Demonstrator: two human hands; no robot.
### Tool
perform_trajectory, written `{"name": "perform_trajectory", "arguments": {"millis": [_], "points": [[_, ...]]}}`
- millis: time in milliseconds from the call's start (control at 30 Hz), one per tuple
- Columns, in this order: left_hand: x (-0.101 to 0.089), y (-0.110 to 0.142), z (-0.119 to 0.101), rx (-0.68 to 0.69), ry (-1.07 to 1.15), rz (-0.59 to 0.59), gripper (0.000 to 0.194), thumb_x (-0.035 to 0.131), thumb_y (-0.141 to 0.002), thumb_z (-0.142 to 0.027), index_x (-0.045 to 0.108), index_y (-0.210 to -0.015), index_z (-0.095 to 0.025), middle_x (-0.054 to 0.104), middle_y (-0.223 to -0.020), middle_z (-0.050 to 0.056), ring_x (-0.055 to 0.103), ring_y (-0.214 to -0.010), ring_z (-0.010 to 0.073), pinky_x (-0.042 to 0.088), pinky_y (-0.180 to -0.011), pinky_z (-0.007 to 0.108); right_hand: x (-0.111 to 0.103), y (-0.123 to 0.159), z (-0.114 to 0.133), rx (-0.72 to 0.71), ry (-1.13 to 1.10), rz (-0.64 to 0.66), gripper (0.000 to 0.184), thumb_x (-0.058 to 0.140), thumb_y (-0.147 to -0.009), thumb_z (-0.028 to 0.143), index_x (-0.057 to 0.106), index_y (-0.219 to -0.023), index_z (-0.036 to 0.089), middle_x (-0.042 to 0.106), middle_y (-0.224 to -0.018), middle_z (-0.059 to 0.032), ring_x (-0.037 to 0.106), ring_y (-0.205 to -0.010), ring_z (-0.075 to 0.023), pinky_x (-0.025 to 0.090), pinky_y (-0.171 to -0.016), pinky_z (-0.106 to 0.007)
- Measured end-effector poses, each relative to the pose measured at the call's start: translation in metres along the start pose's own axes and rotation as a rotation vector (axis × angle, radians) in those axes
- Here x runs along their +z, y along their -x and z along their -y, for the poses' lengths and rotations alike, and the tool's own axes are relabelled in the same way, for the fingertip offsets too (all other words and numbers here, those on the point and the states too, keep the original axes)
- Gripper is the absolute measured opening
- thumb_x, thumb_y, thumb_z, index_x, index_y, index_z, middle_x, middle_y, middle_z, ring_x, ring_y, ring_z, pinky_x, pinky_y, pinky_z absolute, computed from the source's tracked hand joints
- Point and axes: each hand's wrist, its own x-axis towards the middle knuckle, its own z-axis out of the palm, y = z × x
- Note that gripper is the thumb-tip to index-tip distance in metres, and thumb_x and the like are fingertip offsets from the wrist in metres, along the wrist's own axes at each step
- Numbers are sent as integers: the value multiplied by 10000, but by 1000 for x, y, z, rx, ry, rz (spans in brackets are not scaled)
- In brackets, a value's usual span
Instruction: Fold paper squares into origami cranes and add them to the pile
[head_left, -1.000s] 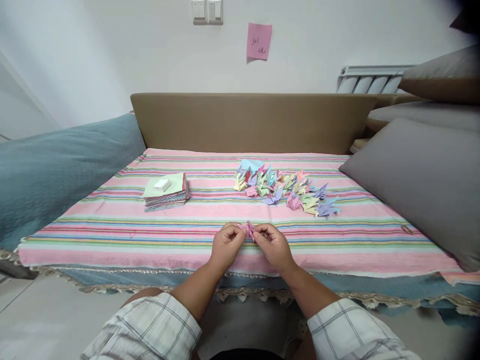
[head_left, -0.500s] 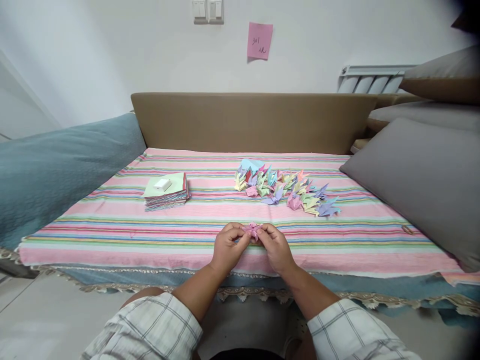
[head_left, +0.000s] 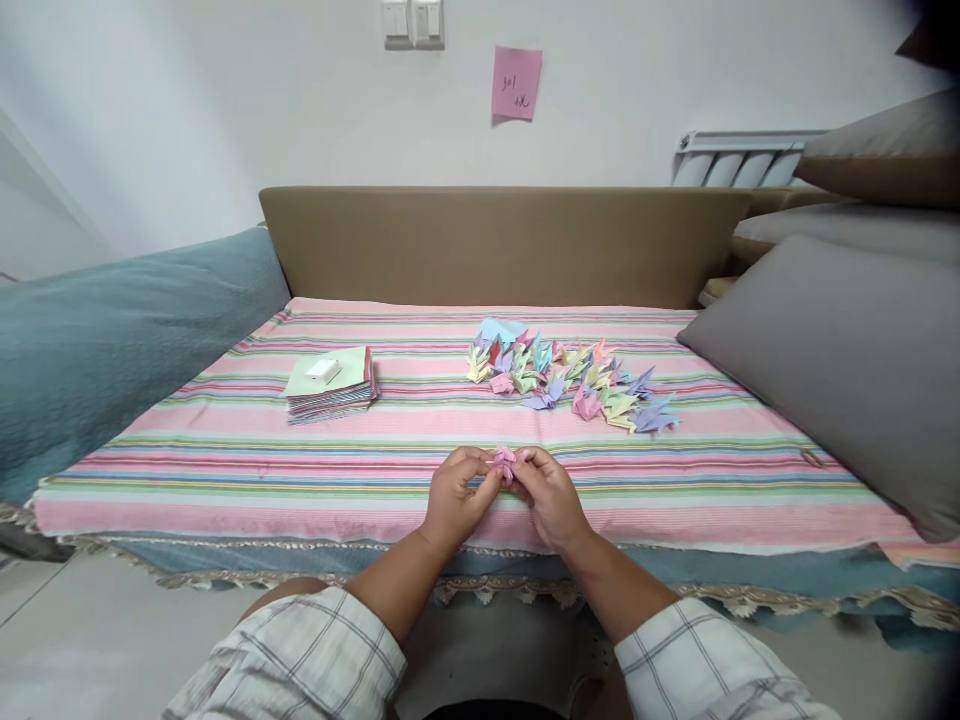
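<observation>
A small pink folded paper piece (head_left: 502, 463) is pinched between both my hands just above the striped cloth (head_left: 225, 460). My left hand (head_left: 457, 497) grips its left side with closed fingers. My right hand (head_left: 550, 495) grips its right side, fingers curled too. Farther back lies a pile of several pastel folded paper cranes (head_left: 570, 380). To the left sits a stack of coloured square papers (head_left: 334, 385) with a small white block (head_left: 322, 370) on top.
A grey cushion (head_left: 832, 350) lies along the right, a teal blanket (head_left: 112, 330) on the left, a tan backrest (head_left: 495, 245) behind. A pink sticky note (head_left: 517, 83) hangs on the wall. A small ring-like object (head_left: 811, 458) rests near the cushion.
My fingers have drawn closer together around the pink paper, which now looks more bunched and compact. The hands stay at the same spot.
</observation>
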Motion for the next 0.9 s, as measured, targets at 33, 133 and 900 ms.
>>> {"name": "perform_trajectory", "arguments": {"millis": [33,133,900], "points": [[0,0,1,11,-9,4,104,639,-745,-274,686,-671,-218,664,-777,62,618,-780,178,482,-719,297,0,0,-1,-23,19,4,248,733,-664,379,587,-768,207,611,-741,14,566,-690,-128,495,-683,-270],[0,0,2,37,-30,8,90,642,-745,-270,690,-690,-217,664,-791,64,621,-789,177,481,-730,297,0,0,-2,-35,26,5,249,742,-651,364,599,-781,206,626,-748,9,576,-696,-129,495,-701,-274],[8,1,8,-228,85,22,167,551,-783,-317,456,-733,-190,484,-677,-31,474,-622,108,393,-601,227,6,3,2,-194,352,-100,250,648,-732,433,661,-792,190,679,-742,-29,604,-746,-181,479,-697,-298]]}}
